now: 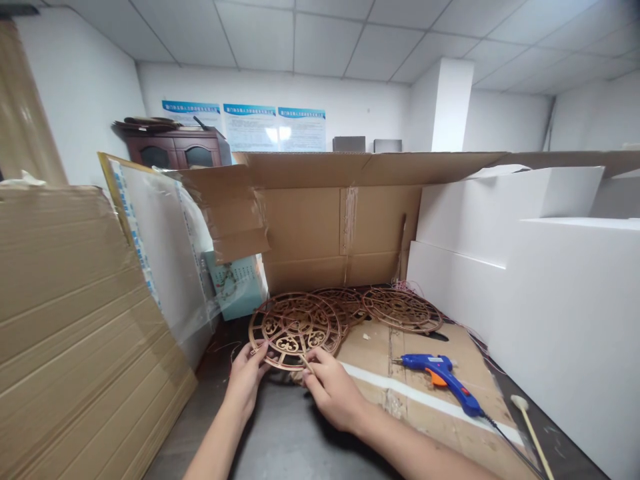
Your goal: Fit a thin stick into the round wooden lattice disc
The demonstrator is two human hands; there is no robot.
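Note:
A round wooden openwork disc (294, 327) is tilted up off the table in front of me. My left hand (249, 377) pinches its lower left rim. My right hand (331, 387) grips its lower edge, with a thin wooden stick (305, 362) between the fingers. Behind it lie two more such discs, one (345, 304) partly covered, the other (401, 309) flat to the right. A blue and orange glue gun (443, 378) lies on flattened cardboard (400, 393) to the right of my right hand.
A large open cardboard box (320, 220) stands behind the discs. White foam blocks (550, 293) wall the right side. Stacked cardboard sheets (75, 320) and a plastic-wrapped board (160, 247) lean at the left. A stick with a round tip (527, 423) lies at the right.

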